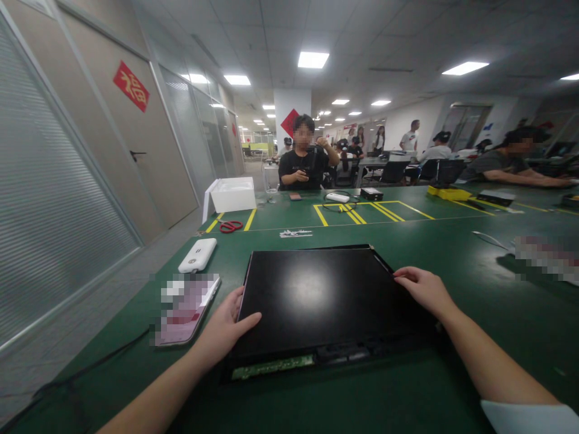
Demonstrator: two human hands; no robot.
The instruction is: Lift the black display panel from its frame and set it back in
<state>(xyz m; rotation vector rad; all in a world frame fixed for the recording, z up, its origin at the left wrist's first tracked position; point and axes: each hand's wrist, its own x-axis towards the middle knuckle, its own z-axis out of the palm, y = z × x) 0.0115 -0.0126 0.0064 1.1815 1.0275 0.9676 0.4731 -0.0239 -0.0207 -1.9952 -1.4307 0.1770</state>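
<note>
A black LCD screen panel (312, 295) lies flat before me, over a black frame (384, 258) whose far and right edges show. Along its near side runs a green circuit board strip (271, 366). My left hand (230, 325) grips the panel's left edge, thumb on top and fingers partly hidden at the side. At the opposite side, my right hand (423, 289) pinches the right edge near the far corner, thumb and fingertips together. Whether the right fingers hold the panel or the frame beneath, I cannot tell.
On the green table (452, 241) stand a phone (187, 313) and a white power bank (198, 255) at left. Farther off are red-handled scissors (231, 226), white scraps (295, 233), a white box (234, 194) and a yellow tray (449, 193). A person (305, 163) sits opposite.
</note>
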